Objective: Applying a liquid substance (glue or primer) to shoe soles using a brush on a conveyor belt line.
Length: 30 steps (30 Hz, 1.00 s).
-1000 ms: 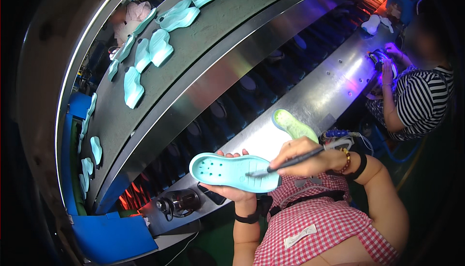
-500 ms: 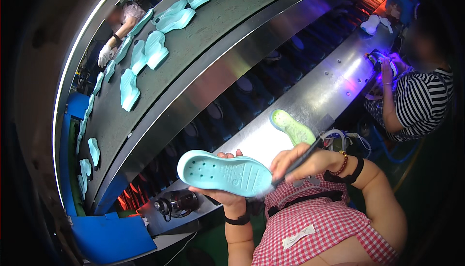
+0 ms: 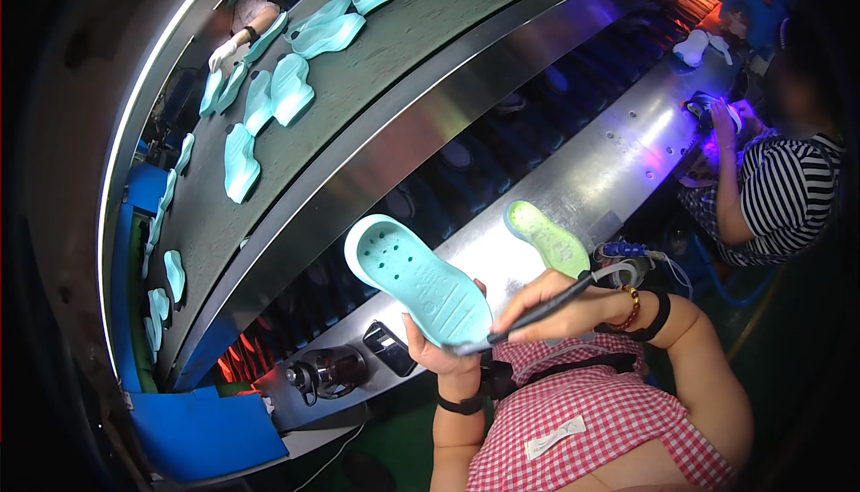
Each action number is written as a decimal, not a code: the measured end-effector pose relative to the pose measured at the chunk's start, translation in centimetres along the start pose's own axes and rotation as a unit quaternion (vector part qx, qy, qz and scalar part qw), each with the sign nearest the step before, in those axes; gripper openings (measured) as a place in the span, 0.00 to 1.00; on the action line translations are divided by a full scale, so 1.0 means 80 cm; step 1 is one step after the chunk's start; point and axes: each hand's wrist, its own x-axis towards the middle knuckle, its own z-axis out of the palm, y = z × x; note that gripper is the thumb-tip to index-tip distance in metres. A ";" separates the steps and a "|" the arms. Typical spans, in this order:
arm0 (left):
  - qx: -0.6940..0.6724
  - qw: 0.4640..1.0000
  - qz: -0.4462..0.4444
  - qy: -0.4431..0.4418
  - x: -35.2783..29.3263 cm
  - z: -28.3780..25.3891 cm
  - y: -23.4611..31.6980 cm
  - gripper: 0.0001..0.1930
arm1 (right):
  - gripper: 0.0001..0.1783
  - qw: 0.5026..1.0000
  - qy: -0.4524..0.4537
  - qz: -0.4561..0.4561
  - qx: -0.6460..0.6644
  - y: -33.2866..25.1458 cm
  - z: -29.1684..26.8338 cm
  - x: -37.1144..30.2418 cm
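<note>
Left hand [image 3: 441, 358] holding the turquoise sole [image 3: 421, 284], right hand [image 3: 557, 306] gripping the brush [image 3: 525, 318], a slack hold could skid bristles [image 3: 469, 348] past the sole's five-o'clock edge.

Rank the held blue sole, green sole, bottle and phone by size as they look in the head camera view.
1. Held blue sole, perhaps helped by nearness
2. Green sole and bottle, too alike to rank
3. Phone

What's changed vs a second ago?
Aqua sole in the left hand swung, holed end rising; brush in the right hand moved from the sole's inner face to its lower end. Across the belt, a gloved hand appeared. Nothing let go; green sole stays on the bench.
</note>
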 end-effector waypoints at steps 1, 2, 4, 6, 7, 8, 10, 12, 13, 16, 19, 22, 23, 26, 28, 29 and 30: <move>-0.014 1.000 -0.007 -0.007 0.002 0.000 0.000 0.26 | 0.11 1.000 -0.019 0.007 0.019 -0.002 -0.005 0.000; -0.027 0.999 -0.014 -0.014 0.003 0.000 0.001 0.26 | 0.11 0.998 -0.038 0.013 0.038 -0.004 -0.011 0.001; 0.012 0.999 -0.021 -0.032 0.006 -0.004 0.003 0.26 | 0.11 0.997 0.071 -0.003 -0.011 -0.011 -0.023 0.003; 0.076 0.995 -0.041 -0.045 0.010 -0.007 0.007 0.27 | 0.11 0.997 0.056 -0.033 -0.045 -0.013 -0.026 0.006; 0.084 0.995 -0.037 -0.042 0.011 -0.012 0.009 0.28 | 0.11 0.999 0.002 -0.015 -0.045 -0.020 -0.027 0.006; 0.085 0.995 -0.035 -0.041 0.011 -0.009 0.011 0.28 | 0.11 0.998 -0.052 0.003 -0.044 -0.023 -0.027 0.007; 0.099 0.992 -0.055 -0.060 0.012 0.006 0.010 0.28 | 0.11 1.000 0.003 0.002 -0.027 -0.017 -0.028 0.002; 0.063 0.996 -0.063 -0.033 0.019 0.005 0.014 0.28 | 0.11 0.992 -0.051 -0.069 -0.092 -0.008 -0.022 -0.005; 0.017 0.994 -0.111 -0.005 0.024 0.000 0.017 0.27 | 0.11 0.988 -0.095 -0.101 -0.072 -0.009 -0.020 -0.008; -0.008 0.982 -0.189 0.008 0.026 0.005 0.024 0.25 | 0.11 0.976 -0.180 -0.112 -0.041 -0.021 -0.028 -0.012; 0.107 0.924 -0.363 0.060 0.030 0.001 0.027 0.22 | 0.12 0.971 -0.152 -0.117 -0.143 -0.028 -0.052 0.000; 0.245 0.887 -0.388 0.047 0.024 0.003 0.024 0.21 | 0.14 0.941 -0.270 -0.104 -0.175 -0.022 -0.060 -0.001; 0.242 0.887 -0.390 0.047 0.026 0.005 0.024 0.21 | 0.16 0.933 -0.294 -0.102 -0.181 -0.029 -0.066 -0.004; 0.249 0.863 -0.434 0.064 0.018 0.014 0.023 0.22 | 0.15 0.952 -0.232 -0.087 -0.182 -0.035 -0.072 -0.007; 0.342 0.834 -0.429 0.057 0.018 0.028 0.019 0.22 | 0.14 0.950 -0.245 -0.090 -0.171 -0.025 -0.072 -0.011; 0.356 0.827 -0.432 0.056 0.018 0.016 0.018 0.23 | 0.14 0.920 -0.274 -0.089 -0.266 -0.027 -0.071 -0.017; 0.355 0.827 -0.432 0.058 0.019 0.013 0.023 0.23 | 0.13 0.881 -0.302 -0.090 -0.354 -0.028 -0.068 -0.018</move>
